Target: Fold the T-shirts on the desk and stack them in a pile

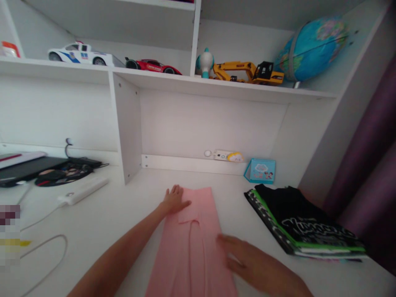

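A pink garment [201,206], folded into a long strip, lies on the white desk [139,206] and runs out of view at the bottom. A short folded flap shows near its far end, with a curved seam or edge below it. My left hand [175,200] rests flat on the garment's far left corner, its fingers spread. At the right edge of the cloth is my right hand [239,255], slightly blurred, with its fingers stretched out and the thumb apart. I cannot make out whether its fingertips press on the fabric.
A stack of folded clothes [306,222], black on top, lies on the right. Behind it stands a blue desk calendar [262,171]. To the left are a white power strip [83,192] and cables. Toy cars, a yellow excavator [247,72] and a globe [312,49] sit on the shelf.
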Available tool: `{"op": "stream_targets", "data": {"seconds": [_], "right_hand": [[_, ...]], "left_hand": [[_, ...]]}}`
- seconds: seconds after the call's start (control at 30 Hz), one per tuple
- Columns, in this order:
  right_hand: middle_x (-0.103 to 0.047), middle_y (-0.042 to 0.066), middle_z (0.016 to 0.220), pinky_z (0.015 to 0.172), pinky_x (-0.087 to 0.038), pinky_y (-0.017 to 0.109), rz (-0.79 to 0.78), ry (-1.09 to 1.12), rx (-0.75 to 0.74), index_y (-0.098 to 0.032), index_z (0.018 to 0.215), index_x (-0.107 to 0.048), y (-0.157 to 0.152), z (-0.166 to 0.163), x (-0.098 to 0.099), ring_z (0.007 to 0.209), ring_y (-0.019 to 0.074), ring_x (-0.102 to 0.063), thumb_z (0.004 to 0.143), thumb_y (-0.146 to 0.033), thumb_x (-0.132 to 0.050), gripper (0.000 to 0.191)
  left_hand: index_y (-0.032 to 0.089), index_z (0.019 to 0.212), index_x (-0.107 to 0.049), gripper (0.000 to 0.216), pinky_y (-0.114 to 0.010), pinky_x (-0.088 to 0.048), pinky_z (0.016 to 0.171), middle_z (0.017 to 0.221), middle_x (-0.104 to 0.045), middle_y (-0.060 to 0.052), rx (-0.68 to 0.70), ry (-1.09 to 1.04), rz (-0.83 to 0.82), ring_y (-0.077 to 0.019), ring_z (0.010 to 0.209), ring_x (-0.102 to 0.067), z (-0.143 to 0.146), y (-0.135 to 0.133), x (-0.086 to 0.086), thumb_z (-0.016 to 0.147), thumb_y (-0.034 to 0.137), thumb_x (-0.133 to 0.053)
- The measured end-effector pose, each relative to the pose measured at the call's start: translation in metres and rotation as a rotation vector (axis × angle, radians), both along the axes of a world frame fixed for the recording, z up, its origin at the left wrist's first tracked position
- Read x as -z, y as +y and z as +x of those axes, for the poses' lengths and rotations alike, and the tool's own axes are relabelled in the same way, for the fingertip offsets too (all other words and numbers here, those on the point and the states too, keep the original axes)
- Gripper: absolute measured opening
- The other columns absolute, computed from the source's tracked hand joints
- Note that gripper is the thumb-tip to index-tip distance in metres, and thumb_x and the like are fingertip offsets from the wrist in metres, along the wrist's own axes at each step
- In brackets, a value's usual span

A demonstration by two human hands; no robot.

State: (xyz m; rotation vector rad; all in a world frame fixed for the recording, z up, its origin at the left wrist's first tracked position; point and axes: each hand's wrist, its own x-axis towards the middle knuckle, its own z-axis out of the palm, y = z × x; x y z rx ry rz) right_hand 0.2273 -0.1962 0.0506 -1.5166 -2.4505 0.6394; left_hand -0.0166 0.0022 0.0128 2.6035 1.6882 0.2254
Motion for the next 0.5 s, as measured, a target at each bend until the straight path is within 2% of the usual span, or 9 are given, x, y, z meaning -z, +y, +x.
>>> {"op": "stream_targets", "data": {"seconds": [0.03, 0.1, 0.2, 0.27, 0.4, 0.5], "right_hand": [[-0.034, 0.008, 0.137, 0.106, -0.024, 0.034, 0.039, -0.031, 0.034, -0.014, 0.130, -0.041, 0.019, -0.006, -0.008, 0.126, 0.0205, -0.032, 0.087, -0.041, -0.037, 0.051], [-0.027, 0.014, 0.140, 0.106, -0.021, 0.036, 0.123, -0.103, 0.108, -0.006, 0.132, -0.035, 0.064, -0.020, -0.011, 0.130, 0.0215, -0.023, 0.087, -0.039, -0.037, 0.057], [-0.018, 0.017, 0.143, 0.105, -0.019, 0.038, 0.213, -0.152, 0.237, -0.002, 0.136, -0.024, 0.128, -0.040, 0.006, 0.133, 0.0220, -0.012, 0.088, -0.039, -0.036, 0.061], [-0.016, 0.019, 0.143, 0.105, -0.019, 0.039, 0.212, -0.156, 0.275, 0.000, 0.136, -0.022, 0.158, -0.049, 0.021, 0.133, 0.0230, -0.010, 0.089, -0.042, -0.032, 0.064], [-0.017, 0.020, 0.143, 0.102, -0.019, 0.048, 0.164, -0.185, 0.319, -0.002, 0.137, -0.021, 0.185, -0.054, 0.039, 0.132, 0.0261, -0.012, 0.088, -0.048, -0.028, 0.067], [-0.013, 0.017, 0.144, 0.101, -0.012, 0.055, 0.162, -0.200, 0.330, -0.007, 0.138, -0.017, 0.189, -0.054, 0.039, 0.133, 0.0264, -0.009, 0.089, -0.050, -0.023, 0.066]], "left_hand": [[0.008, 0.135, -0.026, 0.084, -0.057, -0.012, 0.100, 0.143, -0.015, -0.021, -0.011, -0.015, -0.037, -0.0336, 0.132, -0.009, -0.002, 0.004, 0.004, 0.075, 0.068, -0.030], [0.010, 0.137, -0.023, 0.091, -0.061, -0.012, 0.098, 0.144, -0.011, -0.020, -0.038, -0.045, -0.053, -0.0353, 0.132, -0.007, -0.005, 0.007, 0.011, 0.072, 0.074, -0.025], [0.012, 0.137, -0.022, 0.093, -0.062, -0.011, 0.098, 0.145, -0.010, -0.018, -0.066, -0.069, -0.008, -0.0348, 0.132, -0.002, -0.006, 0.007, 0.016, 0.070, 0.076, -0.023], [0.012, 0.137, -0.022, 0.092, -0.062, -0.008, 0.098, 0.145, -0.011, -0.018, -0.068, -0.063, 0.011, -0.0333, 0.132, -0.002, -0.006, 0.005, 0.018, 0.071, 0.075, -0.023], [0.014, 0.137, -0.022, 0.082, -0.065, -0.005, 0.097, 0.145, -0.013, -0.016, -0.081, -0.049, 0.006, -0.0321, 0.133, -0.003, -0.004, 0.007, 0.018, 0.077, 0.069, -0.021], [0.024, 0.138, -0.019, 0.066, -0.067, -0.008, 0.094, 0.145, -0.014, -0.014, -0.096, -0.067, 0.012, -0.0318, 0.133, -0.005, -0.003, 0.011, 0.018, 0.083, 0.060, -0.019]]}}
